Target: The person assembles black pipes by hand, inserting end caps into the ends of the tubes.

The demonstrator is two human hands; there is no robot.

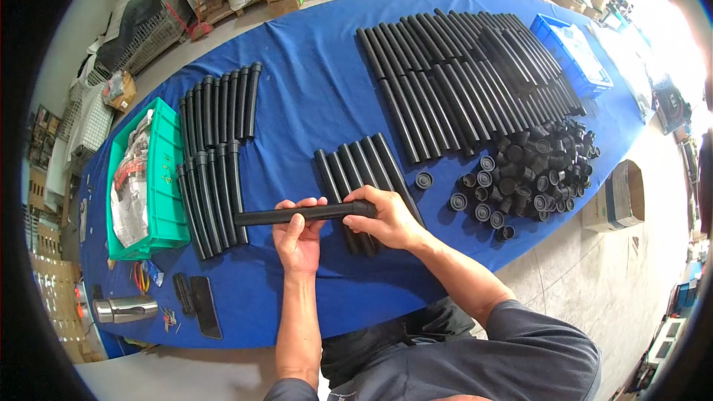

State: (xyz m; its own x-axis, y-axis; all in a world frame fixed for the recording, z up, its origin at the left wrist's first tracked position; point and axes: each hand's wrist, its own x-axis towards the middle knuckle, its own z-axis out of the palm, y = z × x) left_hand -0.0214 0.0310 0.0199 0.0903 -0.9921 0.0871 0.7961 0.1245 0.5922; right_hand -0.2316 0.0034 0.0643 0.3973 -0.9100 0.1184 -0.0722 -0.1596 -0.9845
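A black tube [319, 213] lies nearly level across both hands above the blue cloth. My left hand [298, 238] is closed round its middle, thumb in front. Fingers of my right hand [382, 217] wrap the tube's right end, where a wider cap partly shows. Just behind my hands, several plain black tubes [359, 163] lie side by side. To the left are two rows of tubes with wider ends [212, 197]. A heap of black caps [520, 174] sits to the right, with one loose cap [423, 180] nearer the tubes.
Many black tubes [453, 96] cover the table's back right, beside a blue bin [575, 63]. A green crate [167, 193] stands at the left. Near the front left edge are a steel flask [126, 310] and a phone [206, 307]. A cardboard box [615, 200] stands beyond the right edge.
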